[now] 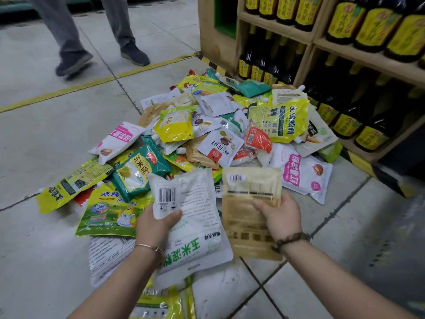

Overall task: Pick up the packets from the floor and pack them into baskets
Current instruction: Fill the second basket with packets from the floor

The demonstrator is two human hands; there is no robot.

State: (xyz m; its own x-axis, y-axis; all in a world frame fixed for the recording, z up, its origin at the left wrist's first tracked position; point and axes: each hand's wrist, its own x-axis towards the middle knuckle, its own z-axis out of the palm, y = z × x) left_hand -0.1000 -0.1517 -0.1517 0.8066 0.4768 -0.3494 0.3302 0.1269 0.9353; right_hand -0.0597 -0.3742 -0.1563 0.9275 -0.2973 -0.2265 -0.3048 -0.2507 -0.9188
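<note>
Hands (158, 223) (282, 215) grip 2 pkts (197, 203) (250, 180), long axes fwd

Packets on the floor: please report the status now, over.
Left hand grips white packet, right hand grips tan packet. Pile of packets on floor, not yet packed. No basket in view; a person's legs beyond the pile.

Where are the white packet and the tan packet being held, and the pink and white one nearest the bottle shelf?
white packet (200, 217): head view, middle of its printed back.
tan packet (243, 226): head view, middle of its back.
pink and white packet (293, 170): head view, on its pink label.
</note>
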